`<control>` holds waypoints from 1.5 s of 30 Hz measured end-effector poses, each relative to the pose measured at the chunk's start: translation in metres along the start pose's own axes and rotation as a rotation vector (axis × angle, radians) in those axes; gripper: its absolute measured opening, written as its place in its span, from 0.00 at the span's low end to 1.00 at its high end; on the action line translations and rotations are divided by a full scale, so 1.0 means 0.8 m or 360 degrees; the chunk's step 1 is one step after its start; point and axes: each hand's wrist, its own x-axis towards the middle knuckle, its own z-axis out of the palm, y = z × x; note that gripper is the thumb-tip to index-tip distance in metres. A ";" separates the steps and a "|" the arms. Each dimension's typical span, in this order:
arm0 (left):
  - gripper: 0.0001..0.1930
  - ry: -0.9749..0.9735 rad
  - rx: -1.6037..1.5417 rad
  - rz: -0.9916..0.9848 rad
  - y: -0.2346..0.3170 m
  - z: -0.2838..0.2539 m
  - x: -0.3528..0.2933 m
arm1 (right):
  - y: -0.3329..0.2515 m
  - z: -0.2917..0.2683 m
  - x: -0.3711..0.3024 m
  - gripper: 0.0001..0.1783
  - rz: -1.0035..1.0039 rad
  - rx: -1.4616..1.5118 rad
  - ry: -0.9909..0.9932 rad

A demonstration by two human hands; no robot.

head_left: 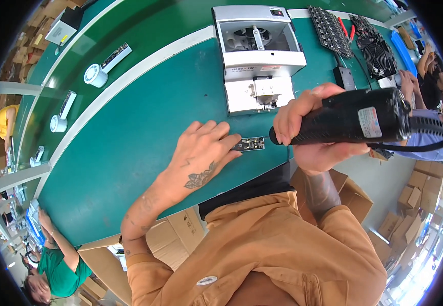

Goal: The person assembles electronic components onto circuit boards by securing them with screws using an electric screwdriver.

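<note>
My left hand (201, 153) pinches one end of a small circuit board (252, 144) between thumb and fingers, at the near part of the green bench. My right hand (319, 158) is wrapped around a black corded power tool (341, 120) with a thick cylindrical body and a pale label. The tool lies sideways in the grip, its rounded narrow end pointing left toward the board, with a small gap between them. Its cable leaves the wide end toward the right. Beyond both hands stands a silver bench machine (286, 62) with an open top bay.
At the far right lie a dark panel of circuit boards (328, 30), red-handled pliers (353, 31), a black fan (379, 58) and a black adapter (343, 77). White round containers (95, 75) stand at the far left. An open carton (178, 229) sits below the bench edge. Other people work on both sides.
</note>
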 end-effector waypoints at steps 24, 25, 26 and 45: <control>0.12 0.0129 0.0125 -0.0083 0.001 0.014 0.018 | -0.028 0.010 0.088 0.63 -0.0520 -0.0360 -0.0056; 0.12 0.0128 0.0128 -0.0090 0.001 0.014 0.019 | -0.023 0.028 0.086 0.65 -0.0305 -0.0524 0.0167; 0.12 0.0120 0.0115 -0.0105 0.000 0.015 0.020 | -0.017 0.034 0.092 0.64 -0.0230 -0.0799 0.0205; 0.10 0.0102 0.0033 -0.0135 -0.005 0.022 0.034 | -0.012 -0.010 0.038 0.58 0.0053 -0.0360 0.0137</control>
